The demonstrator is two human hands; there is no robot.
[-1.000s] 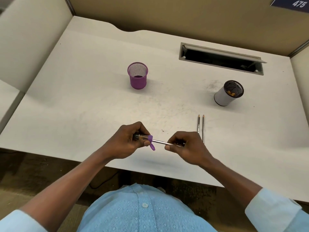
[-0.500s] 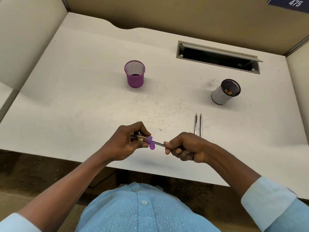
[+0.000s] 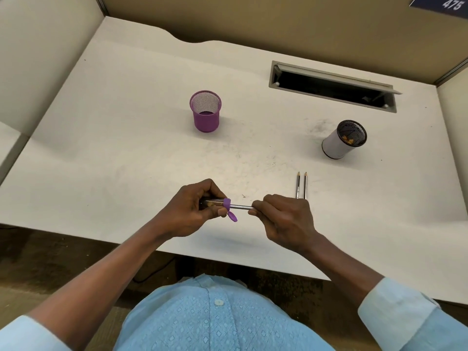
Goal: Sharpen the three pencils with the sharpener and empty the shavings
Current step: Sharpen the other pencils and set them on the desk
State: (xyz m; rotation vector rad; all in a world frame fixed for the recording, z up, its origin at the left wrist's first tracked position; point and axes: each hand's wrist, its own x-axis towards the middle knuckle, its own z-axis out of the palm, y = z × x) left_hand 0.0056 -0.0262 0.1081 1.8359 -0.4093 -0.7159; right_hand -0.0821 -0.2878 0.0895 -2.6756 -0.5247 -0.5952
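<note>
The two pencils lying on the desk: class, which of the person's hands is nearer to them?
Right. The right hand covers the near ends of the two pencils; the left hand is farther left, holding the sharpener.

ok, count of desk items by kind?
Pencils: 3, two lying on the desk, one in the right hand
Sharpeners: 1
Mesh cups: 2, purple, white
Total: 6

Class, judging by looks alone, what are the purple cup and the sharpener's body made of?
Purple cup: probably painted metal mesh, since its wall shows a fine see-through grid. Sharpener body: seemingly clear glossy plastic, since shavings show through it; its collar and hanging cap look like opaque purple plastic.
</note>
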